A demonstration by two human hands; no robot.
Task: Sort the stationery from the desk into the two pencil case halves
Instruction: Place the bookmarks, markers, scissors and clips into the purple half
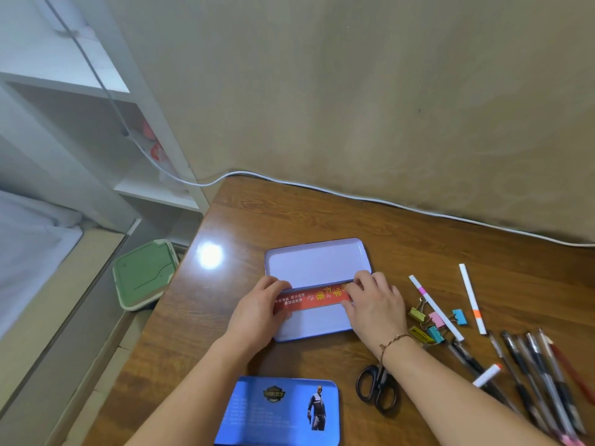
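An open lilac metal pencil case lies on the desk, its far half (317,260) and near half (314,323) both showing bare insides. A red strip with yellow characters (317,297) runs along the hinge between the halves. My left hand (257,312) presses on the strip's left end and my right hand (375,304) on its right end. To the right lie coloured binder clips (433,320), two white pens (471,297), a short white marker (487,375), several dark pens (544,371) and black scissors (376,386).
A blue printed tin (280,410) lies at the desk's near edge. A white cable (386,202) runs along the wall behind the desk. A green-lidded bin (145,273) stands on the floor left of the desk, below white shelves (96,91).
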